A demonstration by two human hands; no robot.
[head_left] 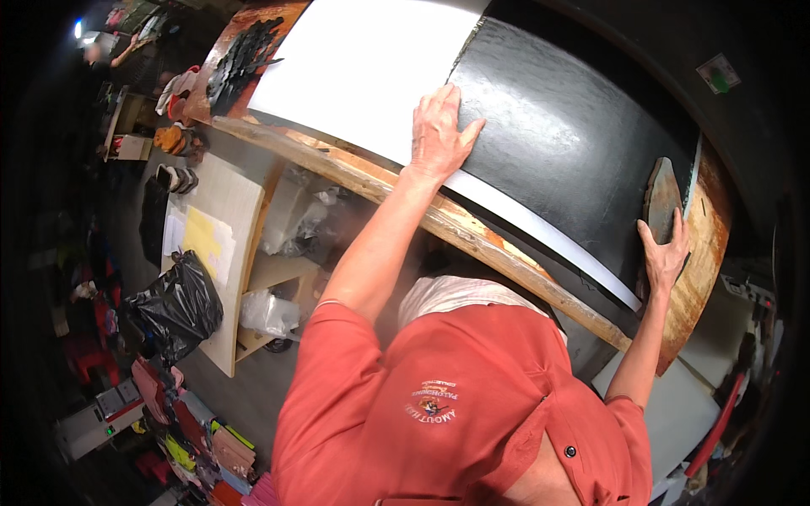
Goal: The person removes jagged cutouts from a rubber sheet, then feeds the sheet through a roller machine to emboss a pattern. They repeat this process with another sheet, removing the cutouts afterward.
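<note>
A smooth, shiny black sheet (pixel 553 110) lies over a white sheet (pixel 359 72) on a wooden table (pixel 472 221). A rough, frayed line marks the black sheet's left edge. My left hand (pixel 443 135) rests flat there, fingers stretched away from me and thumb out over the black. At the right end of the black sheet lies a long, flat, grey-brown block (pixel 663 192) with a dark rim. My right hand (pixel 664 257) is on its near end, thumb on the left side and fingers along the right. The palm hides what lies under it.
Dark strips (pixel 243 63) are piled at the table's far left. Below stands a pale cabinet (pixel 240 198) with papers and a black plastic bag (pixel 181 304). Clothes or fabrics (pixel 198 430) fill the lower left. A person (pixel 105 51) is in the far left background.
</note>
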